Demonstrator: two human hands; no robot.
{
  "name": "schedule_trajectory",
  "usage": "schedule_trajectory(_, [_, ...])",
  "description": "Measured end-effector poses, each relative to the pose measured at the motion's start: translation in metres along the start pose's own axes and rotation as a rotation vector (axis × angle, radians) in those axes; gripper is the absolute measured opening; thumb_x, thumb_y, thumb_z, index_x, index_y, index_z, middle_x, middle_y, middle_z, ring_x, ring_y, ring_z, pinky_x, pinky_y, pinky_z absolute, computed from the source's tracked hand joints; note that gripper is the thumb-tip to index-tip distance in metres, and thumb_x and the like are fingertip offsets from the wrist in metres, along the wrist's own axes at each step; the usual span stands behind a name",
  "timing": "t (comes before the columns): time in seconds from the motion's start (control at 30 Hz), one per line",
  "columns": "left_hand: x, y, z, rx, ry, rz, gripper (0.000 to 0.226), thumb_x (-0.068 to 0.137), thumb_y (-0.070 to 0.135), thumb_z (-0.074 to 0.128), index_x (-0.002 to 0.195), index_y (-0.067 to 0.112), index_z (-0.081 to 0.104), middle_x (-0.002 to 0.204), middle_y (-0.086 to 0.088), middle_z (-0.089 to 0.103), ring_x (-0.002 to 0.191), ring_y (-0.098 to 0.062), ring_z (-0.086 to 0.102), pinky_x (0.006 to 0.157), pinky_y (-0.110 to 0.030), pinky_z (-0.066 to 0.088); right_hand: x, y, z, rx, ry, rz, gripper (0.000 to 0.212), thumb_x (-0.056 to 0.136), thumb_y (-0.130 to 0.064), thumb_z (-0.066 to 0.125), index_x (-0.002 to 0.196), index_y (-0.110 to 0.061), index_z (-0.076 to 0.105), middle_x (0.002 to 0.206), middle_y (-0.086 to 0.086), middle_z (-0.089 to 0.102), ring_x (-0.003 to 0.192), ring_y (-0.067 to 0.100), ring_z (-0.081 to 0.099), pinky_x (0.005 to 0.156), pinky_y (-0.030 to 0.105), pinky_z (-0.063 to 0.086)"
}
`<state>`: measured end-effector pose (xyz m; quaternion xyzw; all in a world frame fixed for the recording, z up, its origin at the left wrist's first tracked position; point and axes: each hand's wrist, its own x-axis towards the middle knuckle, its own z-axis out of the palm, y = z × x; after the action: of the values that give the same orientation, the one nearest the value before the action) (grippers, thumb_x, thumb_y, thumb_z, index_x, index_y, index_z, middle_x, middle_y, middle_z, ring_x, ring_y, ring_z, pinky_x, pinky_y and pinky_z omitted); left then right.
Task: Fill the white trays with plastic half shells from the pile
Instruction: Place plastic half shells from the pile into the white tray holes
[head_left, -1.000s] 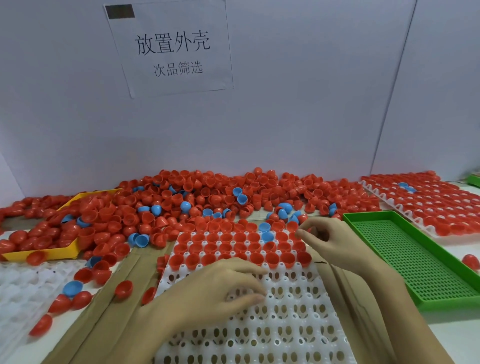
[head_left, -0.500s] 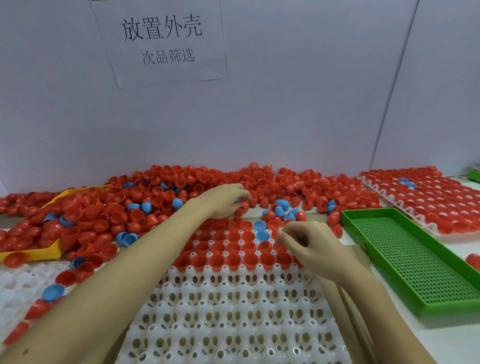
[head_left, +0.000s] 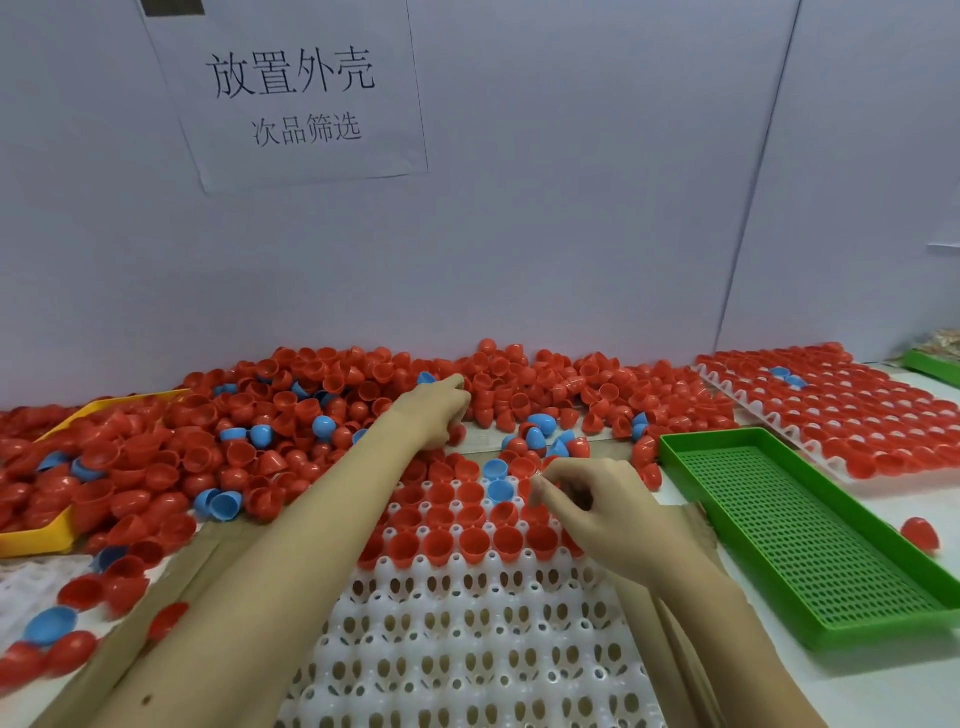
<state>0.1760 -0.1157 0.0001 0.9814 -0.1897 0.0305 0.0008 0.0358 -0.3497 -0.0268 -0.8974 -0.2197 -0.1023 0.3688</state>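
Observation:
A big pile of red and blue half shells (head_left: 291, 415) lies along the wall. In front of me is a white tray (head_left: 467, 649). Its far rows hold red shells (head_left: 457, 543) and two blue ones (head_left: 496, 480); its near rows stand open. My left hand (head_left: 434, 415) reaches into the pile, index finger stretched out and the other fingers curled down among the shells, so what it holds is hidden. My right hand (head_left: 602, 514) hovers over the tray's filled far right part, fingers curled and fingertips together, with no shell visible in them.
A green mesh tray (head_left: 810, 535) lies to the right, with a loose red shell (head_left: 919, 532) beside it. Behind that is a white tray full of shells (head_left: 831, 415). A yellow tray (head_left: 31, 540) and another white tray (head_left: 26, 587) are at the left. A paper sign (head_left: 291, 93) hangs on the wall.
My left hand left the tray's bare rows and stretched forward into the pile. My right hand kept its curled pose and drifted slightly left over the filled rows.

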Motion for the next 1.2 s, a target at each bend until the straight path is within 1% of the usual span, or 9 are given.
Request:
schedule_trajectory(0.17, [-0.026,-0.016,-0.005,-0.412,0.260,0.096,0.027,0.090,0.013,0.074,0.113,0.018,0.061,0.121,0.006,0.060,0.113,-0.012,0.058,0.099,-0.033,0.049,-0.001,0.000,0.001,-0.001,0.006,0.004,0.029,0.106,-0.033,0.059,0.083,-0.022,0.074,0.058,-0.012,0.058,0.055,0.006,0.051,0.056,0.020,0.038])
schedule_trajectory(0.3, [-0.070,-0.010,-0.017,-0.647,0.417,0.107,0.048,0.089,0.022,0.079,0.131,0.028,0.058,0.128,0.021,0.057,0.105,0.013,0.054,0.087,-0.008,0.045,0.000,-0.002,0.001,0.045,0.067,0.004,0.026,0.106,-0.030,0.061,0.084,-0.025,0.075,0.058,-0.009,0.058,0.053,0.006,0.049,0.056,0.020,0.038])
schedule_trajectory(0.5, [-0.152,0.015,-0.011,-0.877,0.543,0.090,0.030,0.092,0.026,0.079,0.117,0.038,0.069,0.124,0.019,0.066,0.119,-0.004,0.062,0.097,-0.023,0.054,0.001,-0.018,0.007,0.233,0.144,-0.052,0.009,0.102,-0.022,0.067,0.102,-0.028,0.075,0.068,-0.006,0.063,0.061,0.008,0.058,0.062,0.024,0.049])
schedule_trajectory(0.6, [-0.185,0.031,-0.004,-1.081,0.516,0.091,0.030,0.092,0.023,0.079,0.118,0.034,0.071,0.124,0.011,0.070,0.119,-0.012,0.066,0.095,-0.029,0.058,0.000,-0.033,0.008,0.457,0.049,-0.090,0.034,0.098,-0.023,0.074,0.129,-0.034,0.068,0.101,-0.009,0.074,0.089,0.015,0.075,0.076,0.033,0.063])
schedule_trajectory(0.73, [-0.204,0.043,-0.002,-1.230,0.464,0.123,0.029,0.093,0.021,0.078,0.120,0.028,0.071,0.122,0.006,0.073,0.116,-0.015,0.069,0.092,-0.023,0.058,-0.004,-0.048,0.020,0.493,-0.086,-0.156,0.054,0.095,-0.027,0.078,0.144,-0.040,0.059,0.141,-0.012,0.063,0.120,0.019,0.069,0.088,0.042,0.064])
schedule_trajectory(0.83, [-0.206,0.045,-0.003,-1.306,0.412,0.153,0.033,0.092,0.017,0.079,0.122,0.027,0.071,0.123,0.003,0.073,0.118,-0.017,0.069,0.093,-0.025,0.058,-0.004,-0.051,0.024,0.486,-0.034,-0.194,0.036,0.094,-0.024,0.078,0.129,-0.026,0.072,0.120,-0.004,0.075,0.105,0.022,0.076,0.083,0.043,0.065])
schedule_trajectory(0.93, [-0.207,0.041,0.000,-1.369,0.423,0.128,0.037,0.091,0.012,0.079,0.124,0.026,0.071,0.126,0.002,0.072,0.120,-0.017,0.068,0.094,-0.026,0.058,-0.004,-0.050,0.022,0.516,-0.005,-0.169,0.025,0.097,-0.021,0.074,0.122,-0.018,0.074,0.100,0.000,0.080,0.085,0.020,0.079,0.072,0.027,0.064])
schedule_trajectory(1.03, [-0.208,0.034,0.001,-1.390,0.488,0.025,0.031,0.088,0.022,0.080,0.118,0.030,0.074,0.123,0.006,0.074,0.117,-0.012,0.069,0.093,-0.020,0.056,-0.003,-0.047,0.018,0.586,0.008,-0.100,0.019,0.101,-0.025,0.066,0.116,-0.017,0.076,0.089,0.007,0.080,0.077,0.025,0.079,0.066,0.031,0.063])
schedule_trajectory(1.2, [-0.208,0.028,0.002,-1.453,0.500,-0.082,0.024,0.086,0.025,0.080,0.110,0.030,0.078,0.113,0.002,0.078,0.100,-0.022,0.076,0.081,-0.027,0.062,0.002,-0.034,0.015,0.433,0.113,0.041,0.027,0.094,-0.052,0.067,0.082,-0.031,0.077,0.058,-0.005,0.057,0.053,0.013,0.050,0.055,0.025,0.042])
